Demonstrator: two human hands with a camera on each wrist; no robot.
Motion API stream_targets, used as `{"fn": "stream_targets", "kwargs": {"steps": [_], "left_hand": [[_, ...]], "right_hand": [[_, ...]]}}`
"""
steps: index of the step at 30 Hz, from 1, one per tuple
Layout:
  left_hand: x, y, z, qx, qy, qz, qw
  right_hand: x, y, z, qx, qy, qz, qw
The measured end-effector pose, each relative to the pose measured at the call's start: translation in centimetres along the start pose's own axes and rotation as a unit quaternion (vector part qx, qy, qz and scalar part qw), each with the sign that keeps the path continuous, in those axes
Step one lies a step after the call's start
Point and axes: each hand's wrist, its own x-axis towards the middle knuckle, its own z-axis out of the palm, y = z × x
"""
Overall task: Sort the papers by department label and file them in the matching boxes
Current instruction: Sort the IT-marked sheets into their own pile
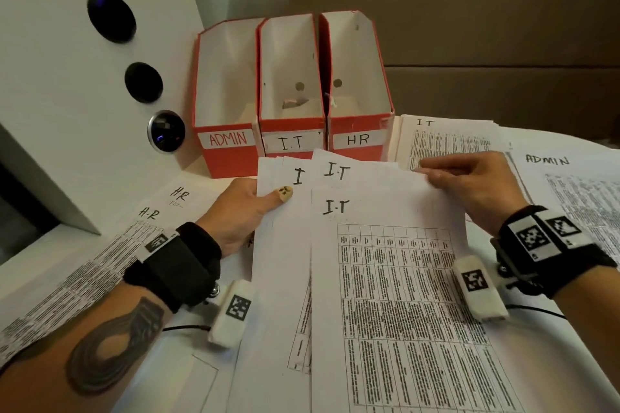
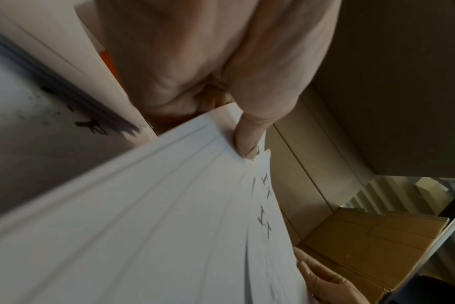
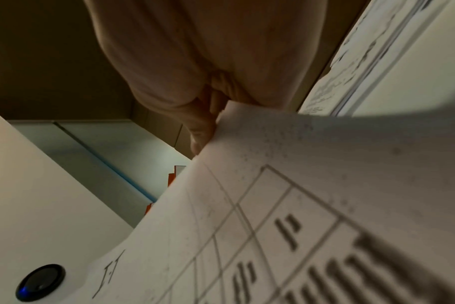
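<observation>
Several white sheets marked I.T point(image 1: 362, 245) are fanned out in front of me. My left hand point(image 1: 248, 208) pinches their top left corner, thumb on top; the left wrist view shows the thumb point(image 2: 247, 135) pressing the sheet edges point(image 2: 169, 205). My right hand point(image 1: 469, 181) grips the top right corner of the uppermost sheet, the one with a printed table point(image 3: 312, 205). Behind stand three red boxes: ADMIN point(image 1: 226, 141), I.T point(image 1: 292, 141) and HR point(image 1: 359, 139). Their white insides hold no papers that I can see.
H.R sheets point(image 1: 100, 261) lie on the desk at the left. An I.T stack point(image 1: 446, 137) sits right of the HR box, and an ADMIN sheet point(image 1: 577, 184) lies at far right. A white panel with dark round buttons point(image 1: 110, 17) stands left; brown cardboard point(image 1: 469, 27) is behind.
</observation>
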Motion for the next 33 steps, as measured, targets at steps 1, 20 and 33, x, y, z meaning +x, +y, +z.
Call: {"fn": "stream_targets", "kwargs": {"steps": [1, 20, 33], "left_hand": [[0.0, 0.0, -0.2, 0.001, 0.01, 0.002, 1.0], [0.6, 0.6, 0.6, -0.043, 0.042, 0.008, 0.998], [-0.1, 0.9, 1.0, -0.025, 0.005, 0.011, 1.0]], "right_hand": [[0.2, 0.0, -0.3, 0.005, -0.012, 0.0, 1.0], [0.2, -0.5, -0.8, 0.018, 0.022, -0.037, 0.999], [0.6, -0.9, -1.0, -0.011, -0.052, -0.034, 0.998]]}}
